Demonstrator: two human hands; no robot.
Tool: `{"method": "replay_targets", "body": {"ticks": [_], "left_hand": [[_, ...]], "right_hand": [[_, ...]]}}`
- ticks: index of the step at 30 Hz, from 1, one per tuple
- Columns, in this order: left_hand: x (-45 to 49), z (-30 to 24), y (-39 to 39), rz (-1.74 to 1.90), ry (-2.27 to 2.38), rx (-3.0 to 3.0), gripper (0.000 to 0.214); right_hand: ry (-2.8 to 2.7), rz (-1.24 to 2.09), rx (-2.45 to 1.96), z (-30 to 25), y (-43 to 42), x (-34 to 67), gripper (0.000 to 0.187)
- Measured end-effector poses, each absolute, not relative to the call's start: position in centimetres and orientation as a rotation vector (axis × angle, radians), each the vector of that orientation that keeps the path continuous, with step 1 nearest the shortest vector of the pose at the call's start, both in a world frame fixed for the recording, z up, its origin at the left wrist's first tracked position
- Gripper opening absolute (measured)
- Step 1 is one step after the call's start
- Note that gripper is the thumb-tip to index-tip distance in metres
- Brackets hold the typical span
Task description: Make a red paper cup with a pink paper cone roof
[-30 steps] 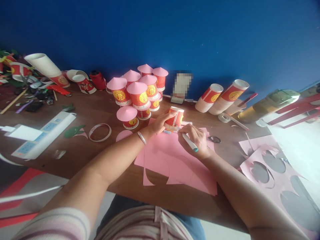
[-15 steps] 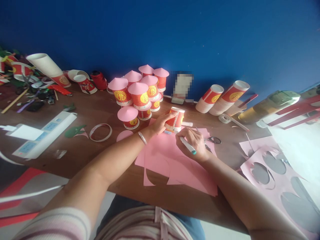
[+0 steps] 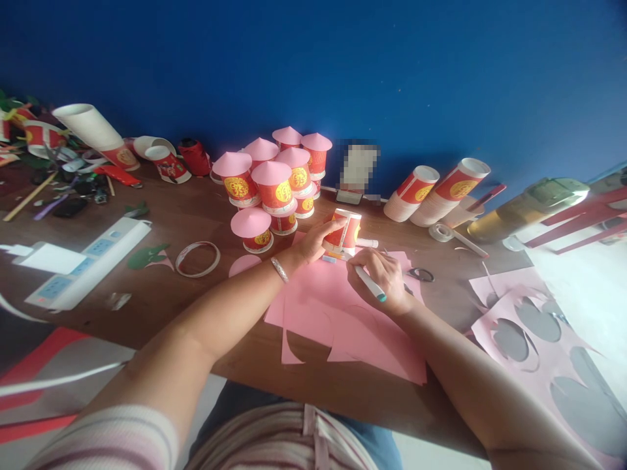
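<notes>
My left hand (image 3: 316,243) is closed around the left side of a red and white paper cup (image 3: 347,234) that stands upside down over pink paper sheets (image 3: 318,303). A white marker (image 3: 370,284) with a green end is gripped in my right hand (image 3: 385,274), close to the cup's lower rim; its tip is hidden by the fingers. Scissors (image 3: 422,275) lie just right of that hand, partly covered. Behind the cup, several red cups with pink paper cone tops (image 3: 272,186) are grouped, some stacked on others.
Stacked paper cups (image 3: 443,189) lean at the back right beside a tape roll (image 3: 442,232). Cut pink paper (image 3: 519,320) lies at the right edge. On the left are a power strip (image 3: 93,264), a paper ring (image 3: 197,259) and a pile of clutter (image 3: 63,170). A phone (image 3: 359,170) stands against the blue wall.
My right hand with the marker has shifted very slightly to the right. My left hand and the cup stay in almost the same place.
</notes>
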State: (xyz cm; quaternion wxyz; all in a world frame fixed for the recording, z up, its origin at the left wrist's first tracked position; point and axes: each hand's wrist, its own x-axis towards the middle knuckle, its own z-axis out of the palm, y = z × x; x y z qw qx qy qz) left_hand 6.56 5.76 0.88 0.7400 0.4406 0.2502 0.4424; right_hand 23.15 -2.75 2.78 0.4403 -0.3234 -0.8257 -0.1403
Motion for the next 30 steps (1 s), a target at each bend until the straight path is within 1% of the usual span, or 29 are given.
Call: {"method": "replay_targets", "body": {"ticks": [5, 15, 21, 26, 30], "left_hand": [[6.48, 1.16, 5.48, 1.004, 0.571, 0.975, 0.044], [6.49, 1.56, 5.11, 1.024, 0.605, 0.941, 0.044], [6.29, 1.19, 5.40, 0.978, 0.603, 0.988, 0.049], [6.45, 0.88, 5.65, 0.988, 0.561, 0.936, 0.045], [6.50, 1.06, 5.52, 0.996, 0.559, 0.918, 0.044]], "right_hand": [[-2.036, -0.367, -0.826, 2.65, -2.63, 23.31, 0.026], [-2.023, -0.405, -0.910, 2.64, -2.72, 23.45, 0.022], [-1.988, -0.397, -0.865, 2.74, -2.80, 23.28, 0.024], [-2.019, -0.355, -0.797, 3.03, -3.03, 23.12, 0.023], [-2.027, -0.352, -0.793, 3.11, -3.11, 23.04, 0.026]]}}
